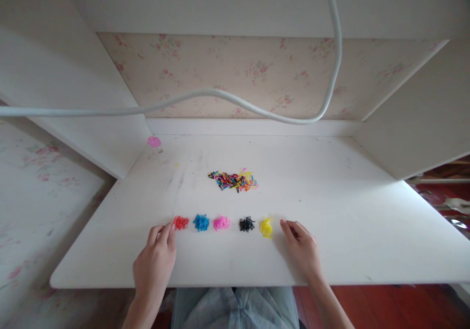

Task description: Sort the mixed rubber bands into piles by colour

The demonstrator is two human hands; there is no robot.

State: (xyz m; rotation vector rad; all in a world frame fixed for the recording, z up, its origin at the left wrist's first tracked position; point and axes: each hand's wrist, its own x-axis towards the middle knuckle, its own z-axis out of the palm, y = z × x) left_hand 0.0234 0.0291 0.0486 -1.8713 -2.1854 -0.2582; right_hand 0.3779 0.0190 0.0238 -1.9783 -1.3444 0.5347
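L hand (156,255): your fingertips nearly together at Red pile's edge; can't tell if anything's held.
Red pile (181,223): at L fingertips; prob. light, stretchy; pinch 1 loop.
Blue pile (201,223): R of L grip, past red; prob. tangly.
Pink pile (221,223): farther R; prob. soft.
Mixed heap (235,180): beyond, btwn grips; take edge loops.
Black pile (246,224): L of R grip, past yellow.
Yellow pile (266,227): just L of R grip.
R hand (303,248): your fingers bunched; hold unclear.
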